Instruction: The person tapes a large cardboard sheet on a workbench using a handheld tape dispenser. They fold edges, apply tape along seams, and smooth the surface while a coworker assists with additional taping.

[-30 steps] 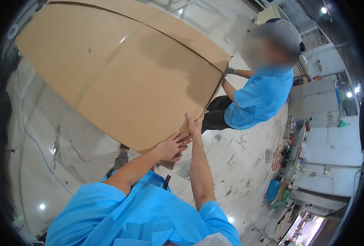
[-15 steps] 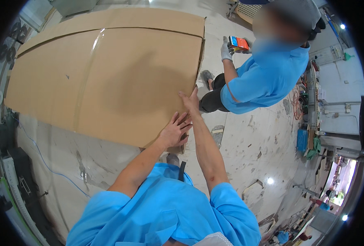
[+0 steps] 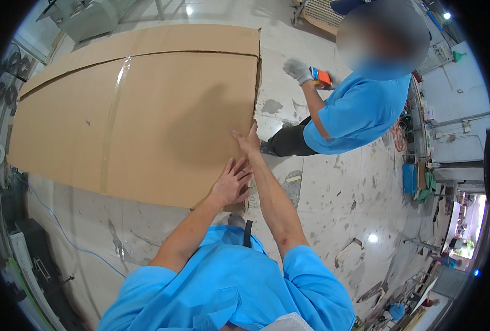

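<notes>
Right grip [image 3: 248, 142] lies on the short right end of the box [image 3: 162, 121], thumb reaching over the top face and other fingers pointing along the rim; how they close is hidden, so I cannot tell whether it pinches the cardboard. Left grip [image 3: 229, 186] is spread at the near right corner, fingers fanned toward the right wrist, and is the closer of the two to that corner. From both, nearly the whole box reaches away to the left, its long axis running left to right across the person's front.

Stained floor [image 3: 328, 193] shows below the near long edge and off the right end, the wider stretch being on the right. What bears the box cannot be seen. Its near edge bows toward the rim of the view; the far side carries a dark seam parallel to the long axis, and the right end runs away from the person.

Beyond that end a co-worker [image 3: 361, 116] stands near, one leg just past the right grip, which limits the room there. A grey machine [image 3: 93, 19] sits behind the far left side, and a black case [image 3: 46, 259] at lower left. Smallest, a blue cable [image 3: 74, 245] trails over the near-left floor.
</notes>
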Available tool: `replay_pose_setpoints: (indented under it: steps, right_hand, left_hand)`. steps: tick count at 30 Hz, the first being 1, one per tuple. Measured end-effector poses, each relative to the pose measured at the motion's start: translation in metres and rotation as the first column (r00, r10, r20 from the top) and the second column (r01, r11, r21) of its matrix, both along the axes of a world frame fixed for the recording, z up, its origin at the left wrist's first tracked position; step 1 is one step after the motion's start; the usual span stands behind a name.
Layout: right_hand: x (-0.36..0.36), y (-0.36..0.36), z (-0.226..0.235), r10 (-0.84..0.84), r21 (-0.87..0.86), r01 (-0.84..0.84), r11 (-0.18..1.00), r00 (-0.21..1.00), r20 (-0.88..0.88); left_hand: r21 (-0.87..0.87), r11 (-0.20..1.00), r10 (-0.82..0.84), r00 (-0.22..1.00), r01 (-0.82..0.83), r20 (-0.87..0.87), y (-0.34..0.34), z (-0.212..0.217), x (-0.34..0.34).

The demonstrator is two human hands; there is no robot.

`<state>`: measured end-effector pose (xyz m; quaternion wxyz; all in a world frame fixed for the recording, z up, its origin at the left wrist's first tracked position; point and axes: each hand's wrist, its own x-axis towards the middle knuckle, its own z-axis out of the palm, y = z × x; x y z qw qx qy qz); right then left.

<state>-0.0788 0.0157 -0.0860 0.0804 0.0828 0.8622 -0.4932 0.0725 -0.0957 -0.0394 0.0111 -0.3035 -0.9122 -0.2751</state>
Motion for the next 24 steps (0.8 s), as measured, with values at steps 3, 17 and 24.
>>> replay_pose_setpoints:
  steps: [3,17,24]
  right_hand:
    - [-0.001,-0.001,-0.004,-0.016,-0.040,0.018,0.999,0.999,0.050]
    - [0.001,0.000,0.004,0.019,-0.041,-0.018,0.999,1.000,0.025]
    - [0.001,-0.002,-0.006,0.004,0.071,0.003,0.998,0.995,-0.095]
  left_hand:
    - [-0.009,1.000,0.006,1.000,-0.006,0.008,0.000,-0.002,0.001]
    - [-0.024,1.000,-0.003,1.000,0.003,0.024,-0.001,0.001,0.000]
    - [-0.019,1.000,-0.004,1.000,0.004,0.009,-0.001,0.002,0.000]
